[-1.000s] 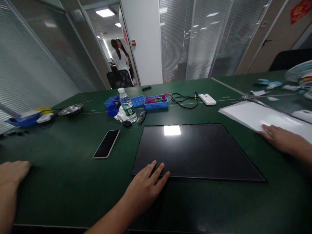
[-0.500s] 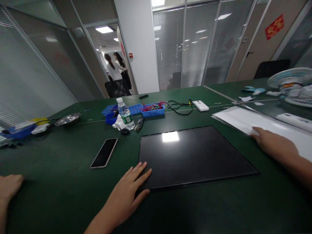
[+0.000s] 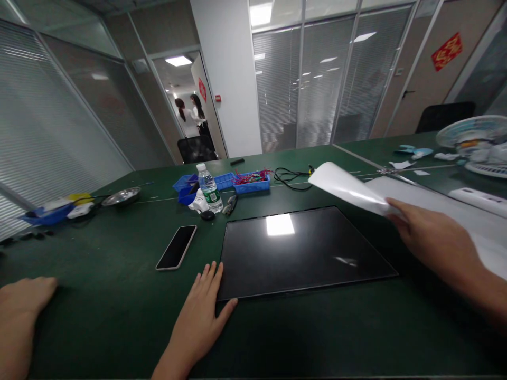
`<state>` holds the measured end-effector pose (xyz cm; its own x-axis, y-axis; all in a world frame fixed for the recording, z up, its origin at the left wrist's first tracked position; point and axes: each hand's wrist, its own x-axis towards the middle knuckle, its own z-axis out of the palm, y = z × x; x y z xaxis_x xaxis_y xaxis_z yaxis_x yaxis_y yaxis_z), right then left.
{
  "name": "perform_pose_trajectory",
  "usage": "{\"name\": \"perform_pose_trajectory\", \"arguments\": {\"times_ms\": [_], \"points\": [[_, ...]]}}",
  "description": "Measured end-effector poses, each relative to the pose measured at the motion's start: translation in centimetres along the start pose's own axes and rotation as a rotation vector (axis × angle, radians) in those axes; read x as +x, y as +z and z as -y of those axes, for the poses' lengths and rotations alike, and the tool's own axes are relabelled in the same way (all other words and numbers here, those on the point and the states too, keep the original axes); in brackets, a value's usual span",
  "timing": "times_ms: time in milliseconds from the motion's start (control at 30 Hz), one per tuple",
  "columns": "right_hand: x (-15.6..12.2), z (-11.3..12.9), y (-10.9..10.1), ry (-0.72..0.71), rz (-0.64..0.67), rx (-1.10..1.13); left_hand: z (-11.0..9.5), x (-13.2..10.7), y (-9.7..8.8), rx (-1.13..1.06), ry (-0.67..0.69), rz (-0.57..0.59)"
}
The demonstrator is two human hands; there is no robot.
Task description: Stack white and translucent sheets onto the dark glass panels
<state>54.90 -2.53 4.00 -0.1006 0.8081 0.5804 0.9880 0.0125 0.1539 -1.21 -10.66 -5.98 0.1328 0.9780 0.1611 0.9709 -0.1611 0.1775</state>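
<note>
"while the right hand (image 3: pixel 439 240) grips an edge of the curled white sheet (image 3: pixel 344 190), where does the black panel (image 3: pixel 293 258) sit?"

"flat on the green table (image 3: pixel 301 338), glossy, a bright light reflected near its far edge. all other bearings taken from it."

"the sheet's bearing, then?"

"raised, just off the panel's far right corner, its free end curling leftward. fingers closed on the sheet. more white sheets (image 3: pixel 420 192) lie right of the panel, partly behind that hand."

"and the left hand (image 3: pixel 196 311)?"

"at the panel's near left corner, palm down, fingers extended, released. fingertips right at the edge; whether they touch it, cannot tell."

"left of the panel?"

"a phone (image 3: pixel 176 248), dark screen up, near its left side. well apart, farther left, another person's hand (image 3: pixel 29 295); whether it holds something, cannot tell."

"beyond the panel?"

"a water bottle (image 3: pixel 210 189), upright, capped, green label, past the far left corner. behind the far edge, a blue tray (image 3: pixel 252 188) heaped with red wires. a black cable (image 3: pixel 293 184) in loose loops, also past the far edge, right of the wires."

"farthest out?"

"two people (image 3: pixel 187 120) at a doorway, well beyond the panel's far left corner, standing close together."
</note>
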Motion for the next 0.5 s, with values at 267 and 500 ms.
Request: {"name": "perform_pose_trajectory", "arguments": {"times_ms": [267, 500], "points": [[-1.8, 11.4, 2.8, -0.583, 0.208, 0.592, -0.3, -0.1, -0.9, -0.034, -0.024, -0.013], [-3.3, 14.5, 3.9, -0.708, 0.378, 0.677, -1.1, 0.3, -2.2, -0.043, 0.003, 0.049]]}}
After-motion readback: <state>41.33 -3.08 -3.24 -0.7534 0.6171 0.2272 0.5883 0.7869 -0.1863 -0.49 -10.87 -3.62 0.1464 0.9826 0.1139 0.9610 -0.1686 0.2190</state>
